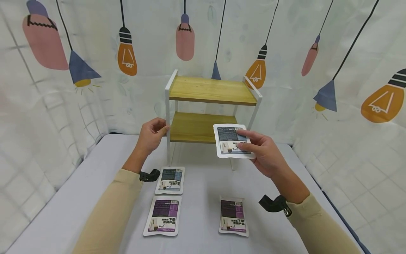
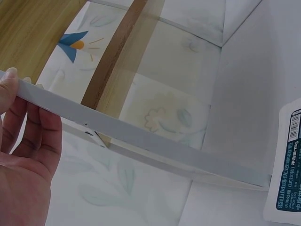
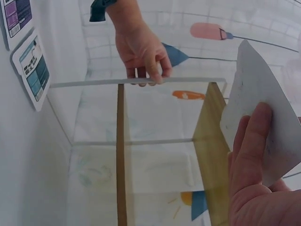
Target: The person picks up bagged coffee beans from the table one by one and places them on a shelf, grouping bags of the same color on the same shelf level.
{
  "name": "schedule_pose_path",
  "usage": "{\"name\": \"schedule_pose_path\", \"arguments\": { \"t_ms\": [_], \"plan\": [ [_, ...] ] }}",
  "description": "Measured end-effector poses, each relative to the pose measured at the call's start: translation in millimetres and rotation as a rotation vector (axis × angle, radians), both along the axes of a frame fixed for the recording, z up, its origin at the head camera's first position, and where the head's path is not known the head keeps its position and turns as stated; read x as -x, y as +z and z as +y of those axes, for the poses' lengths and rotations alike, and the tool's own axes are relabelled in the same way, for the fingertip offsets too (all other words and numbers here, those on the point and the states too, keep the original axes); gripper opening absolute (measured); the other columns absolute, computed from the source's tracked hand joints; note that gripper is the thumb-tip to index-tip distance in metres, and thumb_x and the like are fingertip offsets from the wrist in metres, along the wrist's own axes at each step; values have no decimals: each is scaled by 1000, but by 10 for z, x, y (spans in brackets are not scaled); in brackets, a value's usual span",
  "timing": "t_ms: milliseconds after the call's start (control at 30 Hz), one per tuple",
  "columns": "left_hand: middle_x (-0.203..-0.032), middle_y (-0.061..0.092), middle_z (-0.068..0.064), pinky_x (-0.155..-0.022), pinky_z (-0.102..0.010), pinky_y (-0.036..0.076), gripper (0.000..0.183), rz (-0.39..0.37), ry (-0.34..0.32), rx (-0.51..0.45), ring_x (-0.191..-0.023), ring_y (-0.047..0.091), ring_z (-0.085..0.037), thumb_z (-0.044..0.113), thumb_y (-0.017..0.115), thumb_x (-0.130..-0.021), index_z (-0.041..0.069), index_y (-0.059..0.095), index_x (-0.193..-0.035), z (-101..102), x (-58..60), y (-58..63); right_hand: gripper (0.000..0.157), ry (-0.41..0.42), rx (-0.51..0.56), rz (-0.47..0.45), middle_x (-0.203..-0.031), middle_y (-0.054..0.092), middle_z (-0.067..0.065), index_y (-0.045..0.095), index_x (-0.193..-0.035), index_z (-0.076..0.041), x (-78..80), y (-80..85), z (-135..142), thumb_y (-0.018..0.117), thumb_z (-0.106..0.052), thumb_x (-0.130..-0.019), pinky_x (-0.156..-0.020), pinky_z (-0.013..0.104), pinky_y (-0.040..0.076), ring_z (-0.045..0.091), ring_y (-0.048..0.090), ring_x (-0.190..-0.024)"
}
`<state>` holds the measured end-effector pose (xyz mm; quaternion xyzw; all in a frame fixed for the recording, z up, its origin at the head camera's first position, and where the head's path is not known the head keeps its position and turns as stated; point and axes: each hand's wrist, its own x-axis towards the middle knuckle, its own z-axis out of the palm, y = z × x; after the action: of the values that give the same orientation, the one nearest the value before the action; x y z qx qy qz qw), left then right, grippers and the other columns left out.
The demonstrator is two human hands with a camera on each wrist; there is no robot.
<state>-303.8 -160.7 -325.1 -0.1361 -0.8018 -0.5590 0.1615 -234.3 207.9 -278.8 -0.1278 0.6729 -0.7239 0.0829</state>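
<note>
My left hand point(image 1: 153, 135) pinches the white front-left post point(image 2: 141, 136) of a small two-tier shelf, thumb on one side and fingers on the other. My right hand point(image 1: 266, 151) holds a flat white coffee bag point(image 1: 233, 141) with a dark blue-grey label, in front of the shelf's right side. In the right wrist view the bag's plain white side point(image 3: 254, 94) shows, fingers spread against it. Below my left wrist, a teal-labelled coffee bag point(image 1: 170, 180) lies on the table, with a purple-labelled bag point(image 1: 163, 216) nearer me. Another purple-labelled bag point(image 1: 233, 216) lies to the right.
The shelf's yellow wooden upper board point(image 1: 212, 90) and lower board point(image 1: 196, 127) are set in a white frame. It stands toward the back of a table with a white cover point(image 1: 196, 197). Behind and beside it hangs a curtain point(image 1: 152, 49) printed with lamps.
</note>
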Motion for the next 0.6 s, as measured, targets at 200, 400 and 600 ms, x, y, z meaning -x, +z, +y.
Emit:
{"name": "schedule_pose_path", "arguments": {
  "t_ms": [200,400,600],
  "plan": [
    [-116,65,-24,-82,-10,53,26,-3,13,12,-106,64,-29,15,62,-103,-4,63,-121,-26,94,-74,48,-2,-8,8,-150,43,9,56,-147,-12,12,68,-1,64,-6,-100,-93,25,59,20,69,-109],
    [-116,67,-19,-81,-9,52,28,8,16,2,-106,65,-25,22,64,-103,1,65,-122,-91,250,-214,48,-6,-7,1,-150,42,8,56,-148,-14,8,170,-6,64,-9,-101,-94,25,58,21,69,-110],
    [-114,67,-17,-81,-11,54,30,23,3,-10,-104,65,-23,25,66,-102,3,66,-121,-104,265,-230,48,-14,-9,-4,-149,43,7,55,-148,-14,26,277,4,64,-10,-101,-94,24,58,21,69,-110]
  ]
}}
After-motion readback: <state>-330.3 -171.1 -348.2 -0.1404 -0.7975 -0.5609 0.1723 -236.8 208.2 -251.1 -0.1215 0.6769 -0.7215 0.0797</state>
